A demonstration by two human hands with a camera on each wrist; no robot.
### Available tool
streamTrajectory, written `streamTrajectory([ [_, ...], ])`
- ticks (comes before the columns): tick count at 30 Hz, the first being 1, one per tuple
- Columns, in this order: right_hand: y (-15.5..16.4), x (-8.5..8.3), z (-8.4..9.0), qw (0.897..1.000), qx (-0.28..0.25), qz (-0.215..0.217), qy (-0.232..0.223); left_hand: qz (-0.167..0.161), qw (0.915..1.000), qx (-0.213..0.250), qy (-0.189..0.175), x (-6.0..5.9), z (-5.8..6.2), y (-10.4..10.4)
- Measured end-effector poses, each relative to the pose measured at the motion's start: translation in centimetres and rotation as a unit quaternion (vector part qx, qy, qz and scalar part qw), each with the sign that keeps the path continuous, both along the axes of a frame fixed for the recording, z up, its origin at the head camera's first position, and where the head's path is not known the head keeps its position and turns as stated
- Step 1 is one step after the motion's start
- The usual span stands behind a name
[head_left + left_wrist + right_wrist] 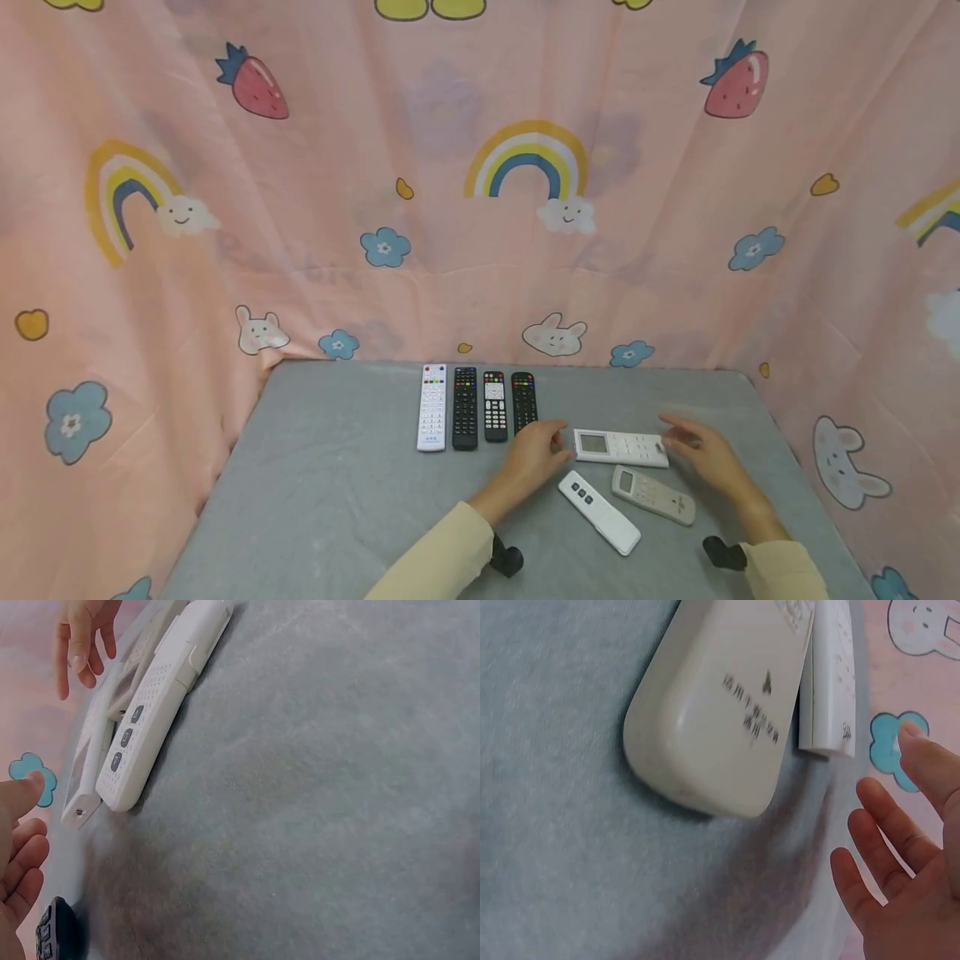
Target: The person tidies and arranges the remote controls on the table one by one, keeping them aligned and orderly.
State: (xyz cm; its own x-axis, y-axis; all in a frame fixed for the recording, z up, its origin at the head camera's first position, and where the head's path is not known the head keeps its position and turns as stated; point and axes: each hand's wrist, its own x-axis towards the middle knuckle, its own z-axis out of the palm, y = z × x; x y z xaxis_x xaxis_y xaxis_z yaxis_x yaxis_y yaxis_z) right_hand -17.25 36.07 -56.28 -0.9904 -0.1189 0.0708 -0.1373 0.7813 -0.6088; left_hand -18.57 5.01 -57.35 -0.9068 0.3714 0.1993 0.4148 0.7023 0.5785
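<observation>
White display remote (621,447) lay flat on the grey table (337,483), crosswise, between both hands — neither held it. Left hand (534,454) sat at its left end, fingers loosely spread; right hand (705,458) just off its right end, fingers relaxed and apart. Cream remote (653,495) and slim remote (598,512) lay nearer.

The left hand (534,454) covers the lower end of the rightmost black remote (523,400); button labels are too small to read.
</observation>
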Motion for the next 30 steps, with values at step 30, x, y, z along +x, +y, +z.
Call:
streamTrajectory([
  [30, 0.8, -0.3, -0.3, 0.993, 0.008, 0.034, -0.113, 0.024, 0.9944, -0.094, -0.043, -0.8, -0.5, 3.4],
])
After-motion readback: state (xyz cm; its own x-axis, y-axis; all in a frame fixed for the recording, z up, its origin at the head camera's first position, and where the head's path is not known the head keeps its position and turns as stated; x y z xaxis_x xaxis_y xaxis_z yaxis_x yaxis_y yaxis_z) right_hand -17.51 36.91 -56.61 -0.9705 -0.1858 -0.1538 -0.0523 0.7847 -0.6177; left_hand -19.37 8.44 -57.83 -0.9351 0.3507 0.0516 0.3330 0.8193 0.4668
